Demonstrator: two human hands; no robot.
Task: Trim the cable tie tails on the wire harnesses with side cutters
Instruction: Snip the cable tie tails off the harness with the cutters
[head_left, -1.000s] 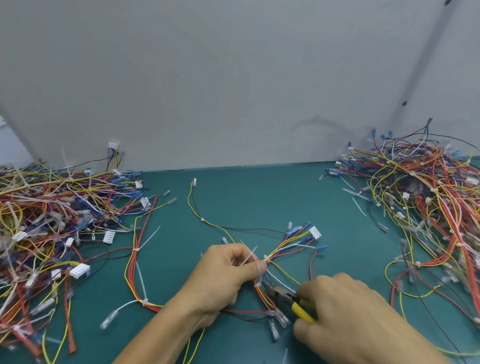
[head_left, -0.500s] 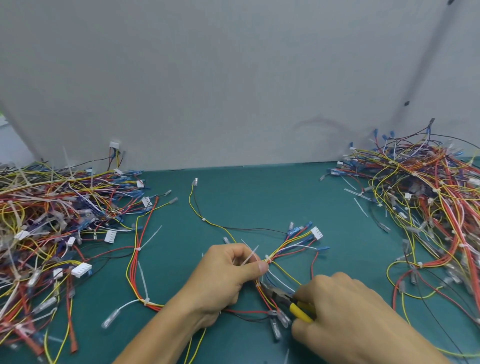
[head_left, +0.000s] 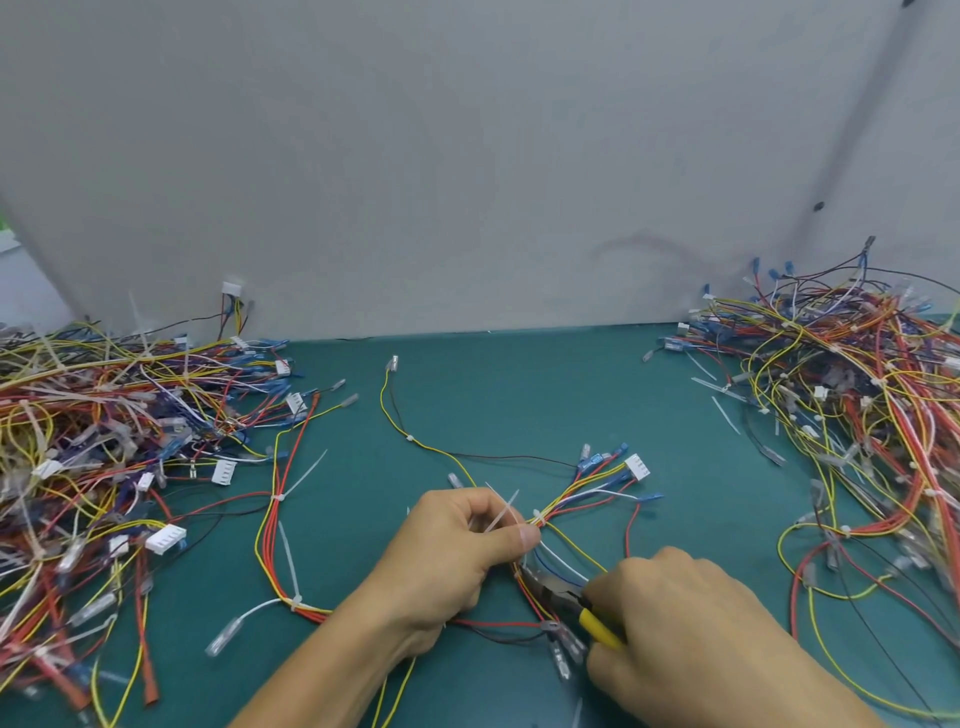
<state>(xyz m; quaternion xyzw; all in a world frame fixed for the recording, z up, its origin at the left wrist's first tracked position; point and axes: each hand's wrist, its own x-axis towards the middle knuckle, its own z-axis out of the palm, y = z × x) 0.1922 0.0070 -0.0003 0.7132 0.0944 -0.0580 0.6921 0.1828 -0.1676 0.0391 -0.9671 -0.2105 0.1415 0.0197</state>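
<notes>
While a tangled pile (head_left: 104, 415) sits far left, the left hand (head_left: 457, 561) pinches the wire harness (head_left: 582, 483) mid-mat by its white tie tail (head_left: 501, 514); the yellow-handled side cutters (head_left: 597, 623), nose just under that thumb, are gripped by the right hand (head_left: 691, 623)

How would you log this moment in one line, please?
left hand: holds wire harness | right hand: grips side cutters | tie tail: uncut

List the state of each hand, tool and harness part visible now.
Left hand, grips the harness at a tie.
Right hand, grips the cutters' yellow handles.
Cutters, nose under the left thumb; open or closed unclear.
Harness, held mid-length, ends spread on the mat.
Tie tail by thumb, uncut.
Long tail left of hands, uncut.
</notes>
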